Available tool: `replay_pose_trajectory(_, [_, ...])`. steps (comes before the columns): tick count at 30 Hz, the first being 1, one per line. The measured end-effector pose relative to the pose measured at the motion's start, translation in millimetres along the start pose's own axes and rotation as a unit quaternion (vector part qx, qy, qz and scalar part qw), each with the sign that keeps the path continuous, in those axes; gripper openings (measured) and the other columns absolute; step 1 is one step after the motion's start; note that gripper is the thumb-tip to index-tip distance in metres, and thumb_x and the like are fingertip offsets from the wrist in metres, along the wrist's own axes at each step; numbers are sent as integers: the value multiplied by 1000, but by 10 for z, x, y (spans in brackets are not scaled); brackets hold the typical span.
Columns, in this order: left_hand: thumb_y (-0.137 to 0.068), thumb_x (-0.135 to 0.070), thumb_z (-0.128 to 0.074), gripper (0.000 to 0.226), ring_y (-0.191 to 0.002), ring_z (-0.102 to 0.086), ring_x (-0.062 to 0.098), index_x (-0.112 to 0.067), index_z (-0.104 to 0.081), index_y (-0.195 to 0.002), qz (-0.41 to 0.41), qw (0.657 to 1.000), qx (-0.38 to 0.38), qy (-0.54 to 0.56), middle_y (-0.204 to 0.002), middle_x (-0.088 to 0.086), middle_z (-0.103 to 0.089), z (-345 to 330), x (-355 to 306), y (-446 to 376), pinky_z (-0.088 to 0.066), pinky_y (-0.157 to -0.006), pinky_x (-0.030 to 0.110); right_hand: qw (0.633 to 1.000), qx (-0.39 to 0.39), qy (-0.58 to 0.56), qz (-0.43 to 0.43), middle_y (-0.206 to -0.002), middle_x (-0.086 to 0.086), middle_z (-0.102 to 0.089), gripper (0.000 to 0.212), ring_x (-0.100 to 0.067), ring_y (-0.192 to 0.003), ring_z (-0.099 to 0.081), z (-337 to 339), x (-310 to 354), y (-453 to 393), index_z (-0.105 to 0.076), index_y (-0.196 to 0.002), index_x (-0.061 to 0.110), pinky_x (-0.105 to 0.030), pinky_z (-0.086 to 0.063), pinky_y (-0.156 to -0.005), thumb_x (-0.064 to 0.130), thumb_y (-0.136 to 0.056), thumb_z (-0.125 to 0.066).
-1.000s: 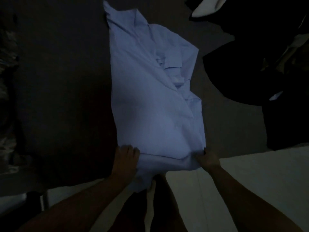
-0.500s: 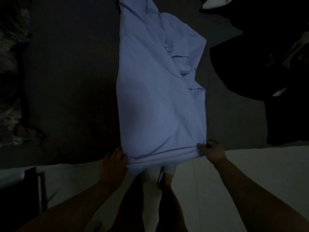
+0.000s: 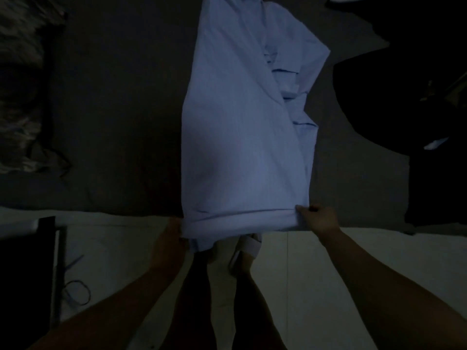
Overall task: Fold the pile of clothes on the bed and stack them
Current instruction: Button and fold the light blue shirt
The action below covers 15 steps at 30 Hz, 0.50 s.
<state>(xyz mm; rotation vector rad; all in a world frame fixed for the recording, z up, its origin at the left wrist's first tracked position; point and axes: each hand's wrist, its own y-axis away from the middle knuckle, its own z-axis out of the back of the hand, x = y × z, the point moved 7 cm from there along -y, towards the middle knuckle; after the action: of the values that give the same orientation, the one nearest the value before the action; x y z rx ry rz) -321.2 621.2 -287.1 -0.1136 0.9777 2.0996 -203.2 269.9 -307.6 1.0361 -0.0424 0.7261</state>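
No legible text, label, brand, number or sign anywhere in the dim head view. The pale blue shirt (image 3: 242, 137) on the bed (image 3: 121, 117) shows plain cloth only (a small light patch on the dark clothes (image 3: 404, 72) at the bed's right edge is too small and blurred to read).

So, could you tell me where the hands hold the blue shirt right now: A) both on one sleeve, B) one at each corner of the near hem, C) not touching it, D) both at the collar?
B: the left hand and right hand each pinch an end of the shirt hem at the bed edge.
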Motion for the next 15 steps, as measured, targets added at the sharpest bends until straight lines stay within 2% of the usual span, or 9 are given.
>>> replay_pose_trajectory(2, [-93, -1, -53, 16, -98, -58, 29, -2, -57, -108, 25, 996, -7, 91, -108, 27, -60, -122, 85, 174, -42, -89, 48, 1000, -1, -8, -2, -115, -23, -63, 37, -36, -107, -58, 27, 7, 47, -63, -112, -8, -42, -45, -90, 20, -87, -65])
replay_pose_trajectory(3, [-92, -3, -55, 18, -99, -57, 27, -3, -56, -111, 38, 994, 1, 103, -113, 29, -58, -218, 169, 238, -41, -91, 49, 1000, 3, -23, -7, -115, -22, -63, 38, -36, -107, -58, 30, -1, 65, -62, -113, -8, -42, -46, -91, 19, -87, -65])
replay_pose_trajectory(5, [-90, -12, -60, 38, -104, -57, 36, 2, -49, -123, 86, 994, 6, 71, -119, 29, -56, -333, 332, 334, -43, -91, 48, 999, 13, -44, -14, -113, -23, -63, 34, -37, -104, -60, 29, -26, 100, -62, -111, -7, -45, -49, -91, 15, -86, -66])
replay_pose_trajectory(7, [-87, -21, -62, 50, -103, -58, 42, 5, -44, -126, 130, 989, -4, 71, -119, 28, -57, -365, 423, 375, -48, -86, 48, 999, 6, -33, -4, -101, -23, -64, 18, -34, -94, -61, 54, -47, 112, -65, -94, -4, -47, -51, -87, 12, -86, -66])
replay_pose_trajectory(9, [-88, -18, -58, 49, -103, -58, 43, 6, -42, -128, 154, 987, 13, 51, -120, 28, -57, -431, 456, 399, -49, -84, 44, 1000, -22, -15, 8, -86, -19, -61, 15, -28, -84, -58, 116, -44, 122, -62, -79, -4, -40, -48, -78, 9, -86, -65])
replay_pose_trajectory(10, [-91, -14, -55, 44, -105, -57, 42, 6, -42, -128, 162, 986, 30, 11, -121, 28, -56, -448, 460, 422, -46, -84, 40, 999, -42, -8, 12, -84, -18, -60, 17, -29, -83, -58, 153, -46, 120, -63, -81, -8, -38, -46, -74, 9, -86, -65])
replay_pose_trajectory(12, [-97, -17, -42, 35, -111, -56, 38, 3, -48, -126, 136, 986, 46, -85, -122, 25, -57, -433, 458, 452, -41, -87, 37, 996, -84, 2, 8, -90, -24, -64, 24, -35, -90, -62, 215, -84, 111, -64, -92, -13, -34, -40, -68, 10, -87, -64])
replay_pose_trajectory(13, [-96, -22, -35, 38, -108, -58, 36, 0, -55, -120, 99, 985, 57, -127, -119, 23, -59, -418, 408, 466, -43, -88, 38, 995, -100, 9, 6, -96, -26, -65, 25, -37, -93, -62, 234, -107, 110, -64, -96, -14, -32, -37, -68, 11, -88, -63])
replay_pose_trajectory(15, [-83, -19, -40, 35, -89, -66, 37, -6, -66, -104, -24, 974, 60, -219, -100, 20, -66, -407, 263, 476, -49, -81, 45, 993, -109, 33, 5, -101, -28, -64, 25, -38, -95, -61, 239, -167, 89, -63, -100, -12, -30, -35, -68, 11, -90, -59])
